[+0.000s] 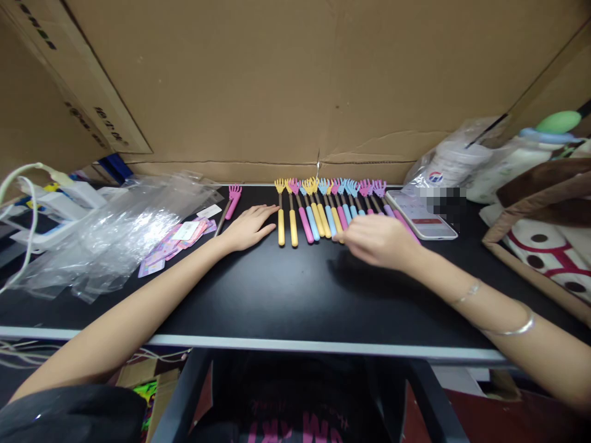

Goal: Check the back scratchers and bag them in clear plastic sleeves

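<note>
Camera, head-worn, one view. Position: above the near edge of the desk [277, 301], on the person's side. Facing: forward and down, over the desk top to the cardboard [231, 80] standing behind the far edge. Range: close; both hands [249, 229] wholly in frame. Field: wide, taking in the desk's whole depth and the dark clothing [295, 394] below the near edge.

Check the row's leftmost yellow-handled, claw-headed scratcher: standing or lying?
Lying: the scratcher stretches along the black tabletop, claw toward the brown cardboard wall.
</note>
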`<state>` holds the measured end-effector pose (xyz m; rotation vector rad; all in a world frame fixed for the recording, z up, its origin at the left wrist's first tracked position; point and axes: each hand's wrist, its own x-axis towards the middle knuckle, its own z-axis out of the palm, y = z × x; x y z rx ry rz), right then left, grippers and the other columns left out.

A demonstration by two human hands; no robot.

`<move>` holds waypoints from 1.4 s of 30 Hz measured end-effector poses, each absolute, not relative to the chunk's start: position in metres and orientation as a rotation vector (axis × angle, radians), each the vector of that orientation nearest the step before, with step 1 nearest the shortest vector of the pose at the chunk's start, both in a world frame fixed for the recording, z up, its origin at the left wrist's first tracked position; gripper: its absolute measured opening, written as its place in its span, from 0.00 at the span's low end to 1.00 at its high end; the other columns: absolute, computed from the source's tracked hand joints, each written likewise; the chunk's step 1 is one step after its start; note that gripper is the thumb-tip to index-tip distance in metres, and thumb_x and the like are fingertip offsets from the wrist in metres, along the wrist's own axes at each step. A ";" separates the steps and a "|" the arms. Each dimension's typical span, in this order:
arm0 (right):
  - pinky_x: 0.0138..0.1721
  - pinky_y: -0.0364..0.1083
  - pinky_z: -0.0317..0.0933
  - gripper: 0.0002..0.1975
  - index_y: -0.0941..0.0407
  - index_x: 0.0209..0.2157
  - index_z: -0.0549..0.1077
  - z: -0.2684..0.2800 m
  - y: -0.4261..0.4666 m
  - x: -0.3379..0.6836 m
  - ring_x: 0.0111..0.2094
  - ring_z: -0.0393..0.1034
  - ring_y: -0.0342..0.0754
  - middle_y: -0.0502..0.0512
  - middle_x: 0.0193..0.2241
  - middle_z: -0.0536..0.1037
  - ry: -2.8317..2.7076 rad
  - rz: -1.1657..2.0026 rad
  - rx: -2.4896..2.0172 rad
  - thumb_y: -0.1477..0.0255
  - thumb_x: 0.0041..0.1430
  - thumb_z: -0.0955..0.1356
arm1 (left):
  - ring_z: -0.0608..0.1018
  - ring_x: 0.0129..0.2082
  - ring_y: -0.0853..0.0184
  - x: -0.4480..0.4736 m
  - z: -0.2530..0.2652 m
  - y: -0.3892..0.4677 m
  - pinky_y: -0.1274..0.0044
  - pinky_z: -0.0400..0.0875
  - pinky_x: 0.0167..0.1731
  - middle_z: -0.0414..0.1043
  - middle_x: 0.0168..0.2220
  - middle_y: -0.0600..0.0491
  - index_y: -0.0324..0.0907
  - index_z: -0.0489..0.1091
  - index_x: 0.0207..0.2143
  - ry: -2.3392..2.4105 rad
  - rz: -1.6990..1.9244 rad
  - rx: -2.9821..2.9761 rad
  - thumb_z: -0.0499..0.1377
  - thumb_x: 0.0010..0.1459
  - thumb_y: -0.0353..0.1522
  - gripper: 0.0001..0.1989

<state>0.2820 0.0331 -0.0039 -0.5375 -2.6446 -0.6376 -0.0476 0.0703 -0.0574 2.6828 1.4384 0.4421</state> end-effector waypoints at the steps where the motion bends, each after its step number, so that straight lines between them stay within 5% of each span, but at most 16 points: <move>1: 0.32 0.46 0.60 0.16 0.55 0.38 0.76 0.004 0.043 0.290 0.31 0.68 0.48 0.56 0.29 0.76 -2.596 -0.565 -0.741 0.69 0.66 0.58 | 0.60 0.64 0.55 -0.048 -0.058 0.070 0.61 0.55 0.62 0.57 0.65 0.45 0.38 0.54 0.63 1.438 0.441 2.685 0.43 0.66 0.43 0.28; 7: 0.50 0.51 0.58 0.19 0.58 0.45 0.73 0.021 0.115 0.370 0.48 0.65 0.54 0.64 0.44 0.76 -2.195 -0.305 -1.504 0.65 0.66 0.56 | 0.60 0.64 0.54 -0.047 -0.058 0.070 0.60 0.56 0.62 0.57 0.64 0.45 0.39 0.54 0.63 1.437 0.443 2.676 0.43 0.66 0.43 0.28; 13: 0.57 0.55 0.48 0.19 0.62 0.44 0.73 -0.005 0.148 0.407 0.55 0.59 0.57 0.70 0.48 0.74 -2.235 -0.304 -1.630 0.68 0.66 0.55 | 0.59 0.65 0.54 -0.049 -0.057 0.070 0.61 0.55 0.63 0.55 0.65 0.43 0.37 0.54 0.64 1.444 0.416 2.659 0.43 0.66 0.45 0.30; 21: 0.61 0.60 0.33 0.16 0.57 0.41 0.73 -0.014 0.152 0.404 0.56 0.59 0.55 0.64 0.46 0.77 -2.370 -0.290 -1.640 0.68 0.66 0.56 | 0.59 0.65 0.55 -0.050 -0.055 0.068 0.61 0.55 0.63 0.56 0.65 0.44 0.38 0.55 0.63 1.442 0.413 2.669 0.44 0.65 0.46 0.30; 30: 0.58 0.55 0.44 0.18 0.56 0.36 0.74 0.003 0.125 0.420 0.52 0.64 0.55 0.65 0.45 0.77 -2.224 -0.317 -1.640 0.67 0.65 0.55 | 0.59 0.65 0.55 -0.050 -0.055 0.068 0.61 0.55 0.63 0.56 0.65 0.44 0.38 0.54 0.63 1.437 0.402 2.688 0.44 0.66 0.45 0.29; 34: 0.44 0.51 0.58 0.16 0.56 0.36 0.73 0.009 0.119 0.428 0.43 0.69 0.56 0.66 0.40 0.78 -2.094 -0.259 -1.708 0.63 0.63 0.58 | 0.60 0.65 0.55 -0.050 -0.055 0.069 0.61 0.55 0.62 0.56 0.65 0.44 0.39 0.55 0.63 1.430 0.391 2.703 0.44 0.66 0.45 0.29; 42: 0.42 0.47 0.59 0.12 0.55 0.32 0.70 0.010 0.120 0.436 0.39 0.71 0.51 0.63 0.38 0.80 -2.133 -0.043 -1.709 0.66 0.63 0.59 | 0.61 0.63 0.55 -0.050 -0.055 0.069 0.62 0.55 0.62 0.57 0.65 0.44 0.38 0.58 0.62 1.424 0.378 2.736 0.44 0.67 0.44 0.28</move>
